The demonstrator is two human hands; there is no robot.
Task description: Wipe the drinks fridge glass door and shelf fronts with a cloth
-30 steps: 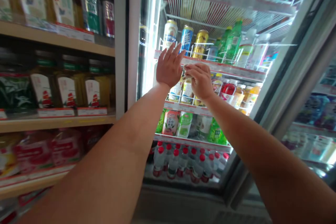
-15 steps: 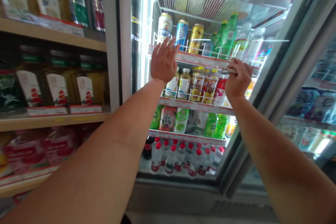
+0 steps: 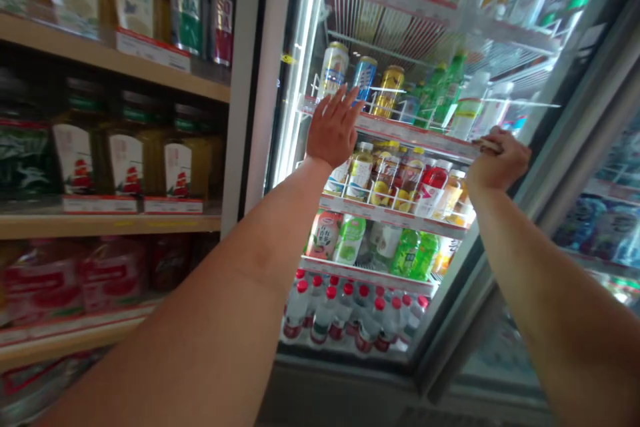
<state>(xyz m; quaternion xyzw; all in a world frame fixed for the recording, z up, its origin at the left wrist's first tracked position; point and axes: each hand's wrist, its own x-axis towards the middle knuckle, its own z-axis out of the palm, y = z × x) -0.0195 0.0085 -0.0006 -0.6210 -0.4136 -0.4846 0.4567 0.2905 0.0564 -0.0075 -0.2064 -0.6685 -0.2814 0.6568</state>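
My left hand [image 3: 334, 127] lies with its fingers spread against what looks like the glass door [image 3: 295, 140] of a lit drinks fridge, in front of a shelf of cans. Behind its fingertips stand a white can [image 3: 334, 70], a blue can [image 3: 365, 77] and a gold can [image 3: 389, 90]. My right hand [image 3: 503, 161] is closed around a thin, light-coloured piece [image 3: 487, 145], too small and blurred to name. It is near the right end of that shelf's price rail [image 3: 425, 137], below some clear bottles. Both arms reach forward, apart from each other.
Wooden shelves [image 3: 115, 223] at the left hold large juice bottles [image 3: 125, 163] and soda bottles [image 3: 187, 7]. Lower in the fridge are tea bottles [image 3: 360, 170], green drinks [image 3: 407, 253] and red-capped water bottles [image 3: 325, 313]. A metal door frame [image 3: 530, 213] runs down the right.
My right hand has moved right and slightly down, still closed. The view has shifted, so the fridge sits further right and lower. My left hand stays spread near the cans.
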